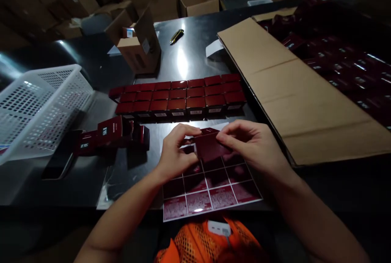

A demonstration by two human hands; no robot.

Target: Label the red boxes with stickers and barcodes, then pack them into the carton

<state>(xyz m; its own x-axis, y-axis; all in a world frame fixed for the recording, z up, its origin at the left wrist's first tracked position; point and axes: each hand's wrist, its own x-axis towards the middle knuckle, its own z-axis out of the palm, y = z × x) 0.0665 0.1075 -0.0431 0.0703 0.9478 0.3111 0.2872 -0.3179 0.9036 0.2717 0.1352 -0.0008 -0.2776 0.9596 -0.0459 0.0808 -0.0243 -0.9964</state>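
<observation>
Above a sheet of dark red labels (195, 202), my left hand (175, 149) is closed on a small dark red box (209, 145), thumb in front and fingers at its left top edge. My right hand (253, 144) pinches at the right edge of the same box, thumb and forefinger together. Whether a loose label lies on the face of the box I cannot tell. The sheet is ruled into squares by white lines, and its upper part is partly hidden by my hands and the box.
Beyond my hands stand rows of dark red boxes (177, 104). Several loose boxes (110, 132) and a phone (59, 163) lie left, beside a white basket (45, 91). A carton (140, 53) and a yellow utility knife (176, 36) sit farther back. A large cardboard flap (293, 87) borders the right.
</observation>
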